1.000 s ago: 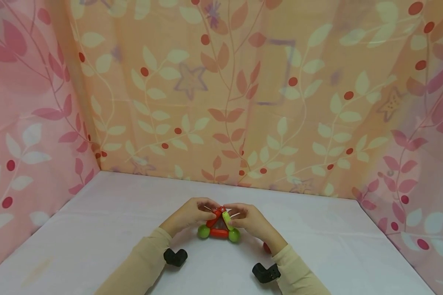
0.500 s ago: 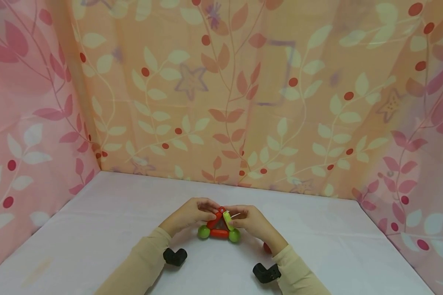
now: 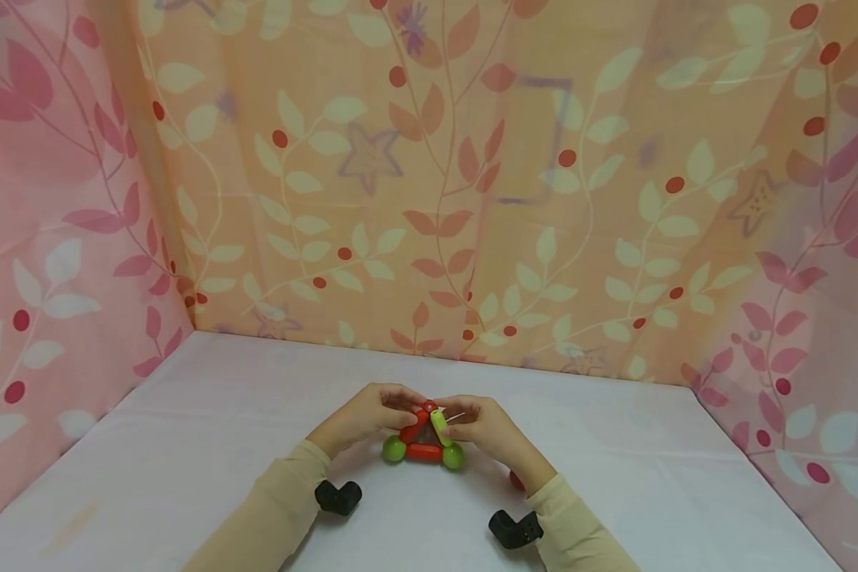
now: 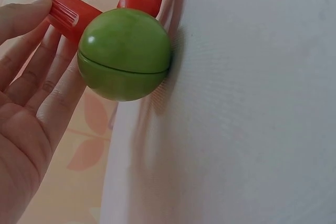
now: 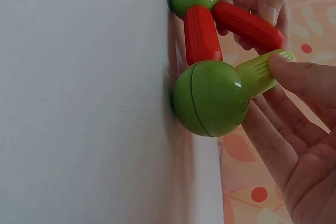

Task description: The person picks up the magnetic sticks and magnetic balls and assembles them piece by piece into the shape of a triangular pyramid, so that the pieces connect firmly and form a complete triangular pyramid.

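Note:
A triangle of toy rods and balls stands on the table between the two hands. Its base is a red rod (image 3: 424, 452) lying between two green balls, the left ball (image 4: 125, 54) and the right ball (image 5: 211, 98). My left hand (image 3: 372, 415) pinches the slanting red rod (image 5: 249, 26) on the left side, thumb against its ridged end. With thumb and fingers, my right hand (image 3: 482, 421) pinches the yellow-green rod (image 5: 262, 73) on the right side. Both rods lean together at the top, where a small red piece (image 3: 430, 406) shows near the fingertips; its shape is unclear.
A red round thing (image 3: 517, 479) lies partly hidden behind the right wrist. Black wrist-worn devices sit at the left sleeve (image 3: 286, 485) and the right sleeve (image 3: 579, 520). Behind the white table (image 3: 243, 381) hangs a leaf-patterned curtain (image 3: 443, 175), with pink cloth at both sides.
The small red piece at the triangle's top has shifted very slightly left. Both hands keep their hold in nearly the same place.

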`<action>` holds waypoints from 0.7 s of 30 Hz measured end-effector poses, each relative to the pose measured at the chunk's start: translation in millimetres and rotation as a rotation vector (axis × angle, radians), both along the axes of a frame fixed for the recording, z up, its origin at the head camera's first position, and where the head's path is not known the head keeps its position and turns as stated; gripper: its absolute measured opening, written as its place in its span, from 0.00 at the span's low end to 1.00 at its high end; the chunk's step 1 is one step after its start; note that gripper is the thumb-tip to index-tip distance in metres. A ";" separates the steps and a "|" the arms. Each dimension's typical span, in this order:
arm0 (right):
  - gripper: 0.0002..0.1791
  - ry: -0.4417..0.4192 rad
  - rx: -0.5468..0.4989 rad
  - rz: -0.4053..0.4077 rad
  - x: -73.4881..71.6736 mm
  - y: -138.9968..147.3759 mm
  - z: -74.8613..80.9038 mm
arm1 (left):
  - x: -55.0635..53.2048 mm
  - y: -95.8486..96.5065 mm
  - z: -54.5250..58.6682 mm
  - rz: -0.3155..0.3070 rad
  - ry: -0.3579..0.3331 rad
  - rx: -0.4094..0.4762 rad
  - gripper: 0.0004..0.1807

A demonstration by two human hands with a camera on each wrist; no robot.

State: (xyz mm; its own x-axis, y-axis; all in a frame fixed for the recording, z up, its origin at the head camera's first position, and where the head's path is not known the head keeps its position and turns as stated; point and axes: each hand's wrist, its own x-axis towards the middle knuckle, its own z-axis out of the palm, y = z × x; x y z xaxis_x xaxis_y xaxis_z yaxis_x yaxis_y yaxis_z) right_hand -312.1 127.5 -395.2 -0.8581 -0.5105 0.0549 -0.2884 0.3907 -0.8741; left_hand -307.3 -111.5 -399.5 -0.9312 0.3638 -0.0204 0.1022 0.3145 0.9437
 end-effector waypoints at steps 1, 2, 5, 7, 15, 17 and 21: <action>0.22 -0.003 0.000 -0.003 -0.5 -0.1 -0.5 | -0.1 -0.2 -0.2 0.000 -0.001 0.001 0.17; 0.22 -0.006 0.000 -0.008 -0.6 -0.3 -0.8 | -0.3 -0.5 -0.5 0.000 -0.003 0.004 0.17; 0.23 -0.011 -0.004 -0.013 0.2 -1.3 -0.4 | -1.4 -1.0 -1.6 -0.001 -0.013 0.011 0.17; 0.23 -0.012 -0.009 -0.018 1.5 -2.2 0.3 | -1.7 -1.5 -2.1 0.000 -0.016 0.010 0.17; 0.25 0.018 -0.012 -0.009 4.1 -4.8 1.7 | -2.1 -3.7 -3.0 -0.014 -0.026 0.029 0.16; 0.25 0.017 -0.012 -0.005 3.4 -4.0 0.8 | -2.5 -3.6 -3.4 -0.022 -0.025 0.038 0.16; 0.24 0.004 -0.022 0.001 2.2 -2.5 -0.8 | -2.9 -2.9 -3.6 -0.030 -0.015 0.042 0.17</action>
State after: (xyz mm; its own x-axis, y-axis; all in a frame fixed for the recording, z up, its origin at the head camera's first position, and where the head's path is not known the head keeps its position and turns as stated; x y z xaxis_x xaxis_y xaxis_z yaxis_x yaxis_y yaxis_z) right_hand -309.9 124.9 -396.0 -0.8572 -0.5102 0.0694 -0.2923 0.3712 -0.8813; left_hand -310.2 -114.4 -403.1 -0.9195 0.3927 -0.0183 0.0967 0.2712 0.9577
